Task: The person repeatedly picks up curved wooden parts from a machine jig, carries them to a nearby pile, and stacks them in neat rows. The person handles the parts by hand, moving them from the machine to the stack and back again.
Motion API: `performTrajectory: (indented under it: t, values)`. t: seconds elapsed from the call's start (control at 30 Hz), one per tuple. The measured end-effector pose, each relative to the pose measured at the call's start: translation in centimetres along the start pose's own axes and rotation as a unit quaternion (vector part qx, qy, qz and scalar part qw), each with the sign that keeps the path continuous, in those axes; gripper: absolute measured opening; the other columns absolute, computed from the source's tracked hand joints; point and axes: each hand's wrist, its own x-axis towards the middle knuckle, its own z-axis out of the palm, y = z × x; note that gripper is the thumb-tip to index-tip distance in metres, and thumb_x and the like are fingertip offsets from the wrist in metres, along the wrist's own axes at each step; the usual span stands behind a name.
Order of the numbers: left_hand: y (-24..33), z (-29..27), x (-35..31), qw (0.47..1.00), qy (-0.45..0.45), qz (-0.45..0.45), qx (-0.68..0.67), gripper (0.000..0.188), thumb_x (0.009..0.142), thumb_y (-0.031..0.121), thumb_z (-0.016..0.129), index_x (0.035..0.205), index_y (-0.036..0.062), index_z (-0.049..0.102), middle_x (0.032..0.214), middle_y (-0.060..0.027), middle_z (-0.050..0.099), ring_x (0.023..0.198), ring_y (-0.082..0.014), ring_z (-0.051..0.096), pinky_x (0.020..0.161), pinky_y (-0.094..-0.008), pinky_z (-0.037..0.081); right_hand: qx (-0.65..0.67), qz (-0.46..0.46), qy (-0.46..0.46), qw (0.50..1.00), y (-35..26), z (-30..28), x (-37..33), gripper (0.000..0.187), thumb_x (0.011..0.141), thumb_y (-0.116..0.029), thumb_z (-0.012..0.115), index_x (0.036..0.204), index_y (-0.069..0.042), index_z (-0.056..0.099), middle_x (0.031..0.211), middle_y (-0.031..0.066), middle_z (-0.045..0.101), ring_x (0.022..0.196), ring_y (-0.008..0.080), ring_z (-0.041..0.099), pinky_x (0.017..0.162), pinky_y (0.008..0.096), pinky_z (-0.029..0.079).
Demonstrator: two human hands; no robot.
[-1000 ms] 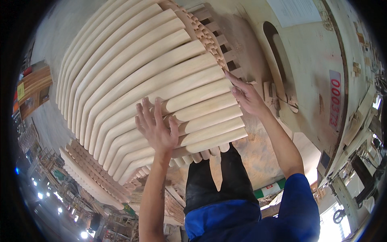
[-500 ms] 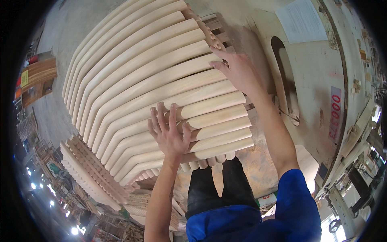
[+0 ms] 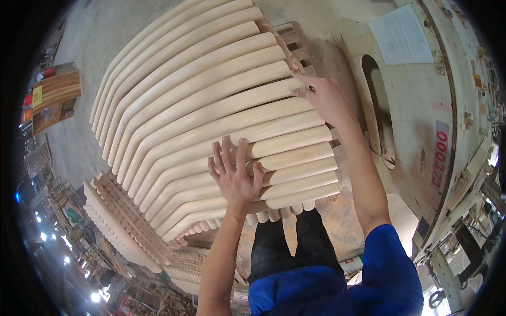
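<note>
Where slats [image 3: 211,100] border floor [image 3: 321,47], right hand [image 3: 328,97] spreads, perhaps touching; left hand [image 3: 239,183] splays atop

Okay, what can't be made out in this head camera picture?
All in the head view:
Left palm: hidden by the back of the left hand.
Some fingers of the right hand: hidden by that hand.
Stack of curved wooden pieces: far part cut off by the top edge.
Wearer's feet: hidden by the stack.
Lower-left workshop clutter: too small and blurred.
</note>
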Motion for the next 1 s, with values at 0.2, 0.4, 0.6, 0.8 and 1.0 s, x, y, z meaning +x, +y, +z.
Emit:
performTrajectory:
  t: [0.2,0.4,0.6,0.8,1.0]
  values:
    - [0.0,0.2,0.4,1.000,-0.008,-0.009,-0.015,0.060,0.095,0.046,0.051,0.149,0.0196,0.055,0.161,-0.0166,0.038,0.152,-0.0410,0.027,0.122,-0.0562,0.015,0.024,0.002,-0.011,1.000,0.6,-0.2,0.3,0.047,0.092,-0.030,0.074,0.137,-0.022,0.066,0.067,0.0218,0.054,0.064,0.0297,0.054,0.077,0.0447,0.049]
    - [0.0,-0.3,0.1,1.000,-0.001,-0.008,-0.023,0.060,0.096,0.046,0.051,0.149,0.0192,0.055,0.160,-0.0171,0.039,0.153,-0.0409,0.027,0.122,-0.0567,0.014,0.083,-0.030,-0.017,0.996,1.0,-0.2,2.0,0.054,0.091,-0.035,0.075,0.140,-0.017,0.063,0.096,0.0228,0.071,0.089,0.0339,0.069,0.087,0.0432,0.053]
    - [0.1,-0.1,0.2,1.000,-0.009,-0.003,-0.023,0.060,0.095,0.044,0.052,0.150,0.0204,0.054,0.161,-0.0179,0.039,0.153,-0.0414,0.027,0.122,-0.0563,0.014,0.016,-0.085,0.074,0.994,-3.4,-1.1,7.2,0.054,0.096,-0.045,0.066,0.139,-0.013,0.062,0.122,0.0175,0.072,0.115,0.0379,0.067,0.096,0.0454,0.053]
    - [0.3,0.0,0.3,0.999,-0.005,-0.009,-0.031,0.061,0.094,0.043,0.054,0.151,0.0203,0.053,0.161,-0.0187,0.038,0.152,-0.0421,0.027,0.123,-0.0563,0.012,-0.074,-0.034,0.055,0.995,-10.0,-3.6,10.5,0.044,0.097,-0.037,0.064,0.130,-0.008,0.065,0.096,0.0144,0.072,0.085,0.0291,0.070,0.080,0.0414,0.055]
    - [-1.9,1.1,-2.1,0.995,-0.057,-0.053,-0.064,0.064,0.092,0.042,0.056,0.152,0.0201,0.051,0.163,-0.0174,0.035,0.153,-0.0395,0.026,0.124,-0.0564,0.010,0.156,-0.408,0.177,0.882,-18.0,-1.4,-0.3,0.034,0.091,-0.024,0.070,0.121,-0.008,0.067,0.111,0.0174,0.067,0.099,0.0301,0.065,0.086,0.0451,0.049]
